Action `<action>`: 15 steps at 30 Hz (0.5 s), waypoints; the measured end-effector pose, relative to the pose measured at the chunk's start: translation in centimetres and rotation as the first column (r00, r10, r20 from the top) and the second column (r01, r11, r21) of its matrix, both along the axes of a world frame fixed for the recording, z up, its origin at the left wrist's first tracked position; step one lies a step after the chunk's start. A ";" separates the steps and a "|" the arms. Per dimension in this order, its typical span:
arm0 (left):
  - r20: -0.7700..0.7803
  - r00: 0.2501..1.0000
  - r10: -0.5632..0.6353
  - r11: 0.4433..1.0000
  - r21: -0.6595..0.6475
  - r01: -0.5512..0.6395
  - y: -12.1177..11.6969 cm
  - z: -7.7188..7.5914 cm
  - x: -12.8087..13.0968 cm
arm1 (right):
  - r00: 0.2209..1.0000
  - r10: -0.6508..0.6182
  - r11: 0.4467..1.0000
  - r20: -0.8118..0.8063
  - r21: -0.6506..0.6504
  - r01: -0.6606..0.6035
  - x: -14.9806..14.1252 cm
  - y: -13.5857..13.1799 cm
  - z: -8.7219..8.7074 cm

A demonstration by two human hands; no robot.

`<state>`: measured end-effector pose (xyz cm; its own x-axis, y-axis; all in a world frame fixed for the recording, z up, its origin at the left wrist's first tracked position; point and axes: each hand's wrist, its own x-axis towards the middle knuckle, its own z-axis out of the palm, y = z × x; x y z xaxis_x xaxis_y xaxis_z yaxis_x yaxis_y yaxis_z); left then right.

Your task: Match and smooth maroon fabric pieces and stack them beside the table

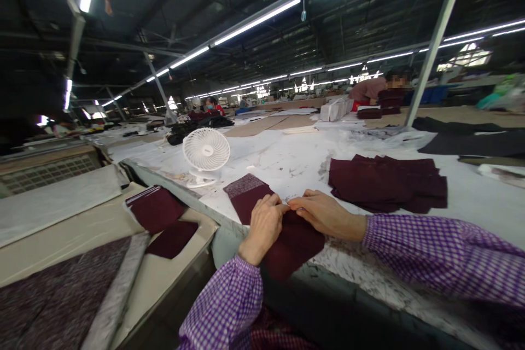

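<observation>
Both hands meet at the top edge of a maroon fabric piece point(297, 243) that hangs partly over the table's front edge. My left hand point(266, 224) is closed on it, thumb and fingers drawn together. From the other side my right hand point(326, 213) pinches the same edge, its fingertips almost touching the left ones. Just beyond my left hand lies a maroon stack with a speckled grey band point(246, 186), partly covered by that hand. To the right of my right hand spreads a pile of maroon fabric pieces point(388, 183).
A small white fan point(206, 150) stands on the white-covered table point(287, 150). At left, a lower surface holds maroon pieces point(158, 208) and speckled cloth point(61, 290). Dark fabric point(476, 142) lies at right. A person point(369, 90) bends over a farther table near a slanted post point(437, 44).
</observation>
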<state>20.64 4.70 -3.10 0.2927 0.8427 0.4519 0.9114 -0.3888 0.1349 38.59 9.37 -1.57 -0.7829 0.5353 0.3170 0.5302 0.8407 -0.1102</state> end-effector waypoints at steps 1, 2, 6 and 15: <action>0.022 1.000 -0.006 1.000 -0.003 0.006 0.0 0.0 -0.3 | 1.000 0.004 1.000 0.015 0.012 -0.005 0.0 0.1 0.0; 0.043 0.999 -0.014 1.000 -0.003 0.014 -0.1 0.0 -0.7 | 1.000 0.013 1.000 0.028 0.023 -0.013 0.0 0.2 0.0; 0.106 0.993 -0.057 0.998 0.010 0.056 -0.9 0.2 -2.9 | 0.995 0.064 0.997 0.071 0.040 -0.067 0.0 0.5 0.0; -0.001 0.998 -0.069 0.995 0.068 0.068 -2.9 0.1 -4.9 | 0.973 0.040 0.996 0.228 0.065 -0.056 -0.7 0.1 1.4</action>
